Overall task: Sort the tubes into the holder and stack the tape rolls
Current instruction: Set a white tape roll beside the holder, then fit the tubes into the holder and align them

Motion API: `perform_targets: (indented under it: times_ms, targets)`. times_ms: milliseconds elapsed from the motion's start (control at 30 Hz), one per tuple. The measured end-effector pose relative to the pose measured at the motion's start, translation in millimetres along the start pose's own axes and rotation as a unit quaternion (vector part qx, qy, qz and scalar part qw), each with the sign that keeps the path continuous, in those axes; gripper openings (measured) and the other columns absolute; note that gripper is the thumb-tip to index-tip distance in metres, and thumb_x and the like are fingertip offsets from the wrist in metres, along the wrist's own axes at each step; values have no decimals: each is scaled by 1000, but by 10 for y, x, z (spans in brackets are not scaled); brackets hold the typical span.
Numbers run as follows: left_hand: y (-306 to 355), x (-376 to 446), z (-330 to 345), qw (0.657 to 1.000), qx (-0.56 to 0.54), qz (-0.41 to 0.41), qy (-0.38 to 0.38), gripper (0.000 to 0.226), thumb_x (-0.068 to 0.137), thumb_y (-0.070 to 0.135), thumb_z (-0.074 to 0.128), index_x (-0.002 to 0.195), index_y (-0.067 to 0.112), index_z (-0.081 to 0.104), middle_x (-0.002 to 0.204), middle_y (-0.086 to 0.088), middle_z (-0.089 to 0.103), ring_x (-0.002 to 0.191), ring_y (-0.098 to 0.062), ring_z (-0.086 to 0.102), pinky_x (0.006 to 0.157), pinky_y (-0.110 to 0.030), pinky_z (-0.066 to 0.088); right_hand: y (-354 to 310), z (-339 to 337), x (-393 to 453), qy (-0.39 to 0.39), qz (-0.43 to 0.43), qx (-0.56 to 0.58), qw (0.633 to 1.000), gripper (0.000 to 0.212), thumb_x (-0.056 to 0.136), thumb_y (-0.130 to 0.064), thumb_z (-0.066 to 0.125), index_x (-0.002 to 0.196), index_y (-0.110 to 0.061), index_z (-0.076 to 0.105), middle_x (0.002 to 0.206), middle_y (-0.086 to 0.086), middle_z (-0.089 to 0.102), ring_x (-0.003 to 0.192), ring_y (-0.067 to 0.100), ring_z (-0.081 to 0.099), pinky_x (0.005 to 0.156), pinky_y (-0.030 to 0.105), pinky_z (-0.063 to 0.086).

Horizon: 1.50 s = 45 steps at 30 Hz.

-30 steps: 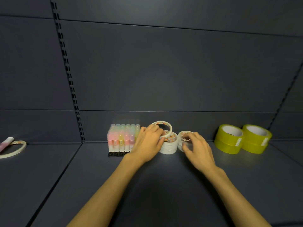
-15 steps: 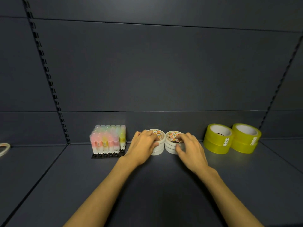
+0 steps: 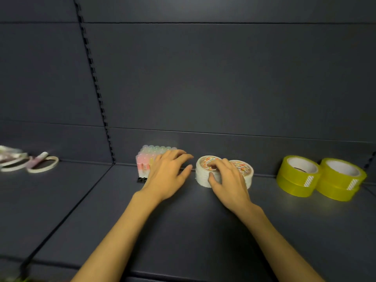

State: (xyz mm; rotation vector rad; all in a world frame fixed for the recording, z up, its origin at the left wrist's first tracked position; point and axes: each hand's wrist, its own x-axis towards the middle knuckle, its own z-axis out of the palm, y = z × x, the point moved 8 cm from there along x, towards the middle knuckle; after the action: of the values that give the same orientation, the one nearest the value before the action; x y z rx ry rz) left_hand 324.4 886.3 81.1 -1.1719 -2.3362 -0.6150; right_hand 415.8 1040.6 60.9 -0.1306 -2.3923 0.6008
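My right grip (image 3: 227,178) curls around the near white tape stack (image 3: 203,176) to square it, while my left grip (image 3: 168,174) hovers wide beside it, shielding the tubes (image 3: 145,161).

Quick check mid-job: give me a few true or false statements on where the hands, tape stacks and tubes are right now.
1. The right hand touches the white tape stacks. True.
2. The left hand grips a yellow tape roll. False: it holds nothing, its fingers spread in front of the tubes.
3. The yellow tape stacks sit right of the white ones. True.
4. The tubes lie scattered flat. False: they stand upright, packed together.
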Motion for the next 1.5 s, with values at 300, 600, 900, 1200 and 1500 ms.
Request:
perform_targets:
  times_ms: [300,600,900,1200,1500]
  targets:
    - [-956,-874,-644,993,69,-95,-10,39,100,47,43,135,35,55,136,13,52,120,-13,50,97,-36,41,-1161,836,177,-28,-73,36,996,21,91,-25,61,112,-24,62,106,-5,60,97,19,58,81,38,50]
    - [-2210,-1916,-1561,980,97,-174,-8,39,101,44,46,138,34,53,140,11,50,122,-14,49,99,-36,39,-2641,1858,175,-79,-120,60,988,23,95,-33,60,115,-24,60,108,-5,57,104,18,58,87,37,48]
    - [-3484,-2765,-2451,975,99,-201,-5,39,100,42,47,139,36,51,142,12,48,126,-13,46,101,-37,40,-4037,2832,213,-102,-115,62,986,26,96,-36,58,120,-25,59,115,-5,57,109,17,58,91,40,49]
    - [-4448,-3074,-2819,975,89,-203,-15,40,100,42,46,139,36,50,142,11,48,122,-13,48,98,-36,41,-4636,3442,427,-98,-82,49,991,25,94,-31,63,118,-26,60,116,-8,58,106,15,59,85,34,48]
    - [-5357,-2727,-2796,978,93,-185,-28,36,98,34,52,134,30,57,136,7,55,115,-17,55,90,-37,45,-4690,3939,874,-54,-51,47,996,11,99,-36,56,106,-28,60,102,-9,57,92,12,59,74,35,53]
